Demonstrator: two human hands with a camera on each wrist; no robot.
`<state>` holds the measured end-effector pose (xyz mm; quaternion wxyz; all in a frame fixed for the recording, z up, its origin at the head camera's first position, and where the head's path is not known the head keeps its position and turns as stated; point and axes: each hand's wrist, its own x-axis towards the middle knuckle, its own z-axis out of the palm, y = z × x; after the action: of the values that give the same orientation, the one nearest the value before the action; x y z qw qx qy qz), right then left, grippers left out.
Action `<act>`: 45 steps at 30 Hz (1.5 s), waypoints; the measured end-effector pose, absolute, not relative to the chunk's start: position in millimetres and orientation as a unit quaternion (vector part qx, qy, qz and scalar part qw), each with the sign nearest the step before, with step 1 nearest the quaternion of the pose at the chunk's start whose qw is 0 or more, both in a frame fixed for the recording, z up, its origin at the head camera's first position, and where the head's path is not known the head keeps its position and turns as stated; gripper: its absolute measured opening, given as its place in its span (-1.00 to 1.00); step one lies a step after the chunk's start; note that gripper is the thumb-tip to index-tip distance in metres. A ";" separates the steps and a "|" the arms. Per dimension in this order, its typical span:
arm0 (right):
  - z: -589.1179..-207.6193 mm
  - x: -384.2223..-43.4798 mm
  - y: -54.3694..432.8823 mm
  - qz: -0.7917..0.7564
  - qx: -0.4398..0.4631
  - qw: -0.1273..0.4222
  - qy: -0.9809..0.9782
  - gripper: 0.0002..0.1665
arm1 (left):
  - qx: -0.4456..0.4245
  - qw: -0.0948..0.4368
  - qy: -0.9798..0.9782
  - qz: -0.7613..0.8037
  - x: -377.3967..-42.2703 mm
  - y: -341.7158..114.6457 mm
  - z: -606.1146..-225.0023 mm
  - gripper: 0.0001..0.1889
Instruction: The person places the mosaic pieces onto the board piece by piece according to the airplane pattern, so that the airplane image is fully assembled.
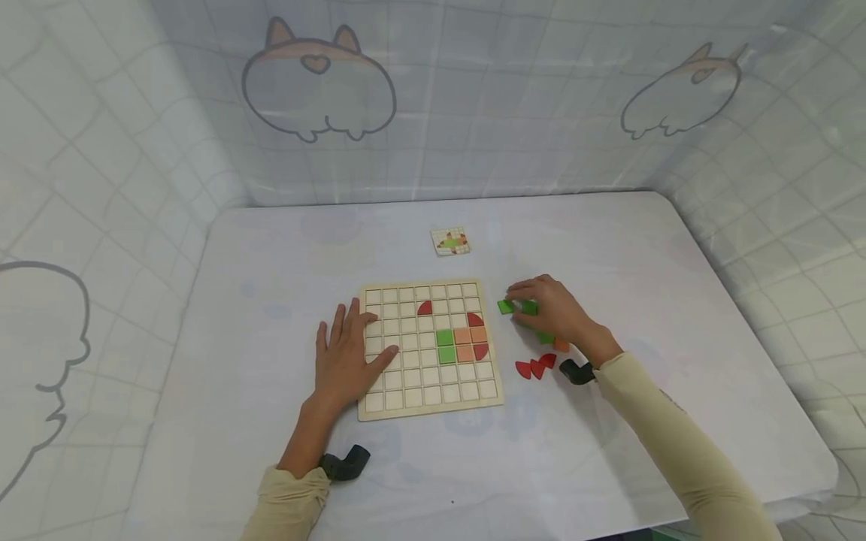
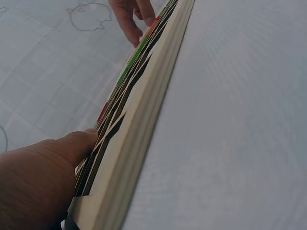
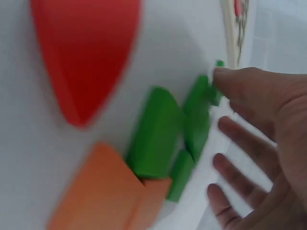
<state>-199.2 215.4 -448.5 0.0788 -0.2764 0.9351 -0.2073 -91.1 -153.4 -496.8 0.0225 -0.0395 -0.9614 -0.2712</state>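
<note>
My left hand [image 1: 346, 362] rests spread on the left side of a wooden grid board [image 1: 399, 379], its thumb lying over the squares. The board holds green square tiles [image 1: 446, 346], orange square tiles [image 1: 464, 344] and red quarter-circle pieces, one of them [image 1: 425, 308] apart near the top. Just off the board's right edge, my right hand [image 1: 551, 308] pinches a green square tile [image 1: 505, 306] between thumb and forefinger. More green tiles [image 3: 153, 132] lie under that hand, close to orange tiles [image 3: 103, 187]. Loose red quarter-circle pieces [image 1: 537, 368] sit nearer me.
Beyond the board lies a small pattern card [image 1: 450, 241] with a coloured figure on a grid. Both wrists carry black camera mounts, one by the left sleeve [image 1: 346, 463] and one by the right [image 1: 577, 371]. A white cloth [image 1: 271, 255] covers the table.
</note>
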 end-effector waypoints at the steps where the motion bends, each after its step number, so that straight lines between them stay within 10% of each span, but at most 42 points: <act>1: -450.0 -199.1 215.1 -0.207 -0.288 0.073 0.932 -0.61 | -0.040 0.024 -0.961 -0.272 -91.4 -153.9 -497.4 -0.26; 23: -448.7 -200.7 175.7 -0.152 -0.385 -0.042 0.909 -0.82 | -0.040 0.020 -0.959 -0.279 -90.4 -153.7 -494.6 -0.28; 45: -442.2 -161.1 253.4 -0.152 -0.256 0.064 0.952 -0.81 | -0.040 0.027 -0.961 -0.271 -92.2 -155.6 -498.2 -0.28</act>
<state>-161.1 253.4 -442.2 0.0642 -0.2561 0.9524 -0.1522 -92.2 -155.6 -498.2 0.0275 -0.0401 -0.9613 -0.2713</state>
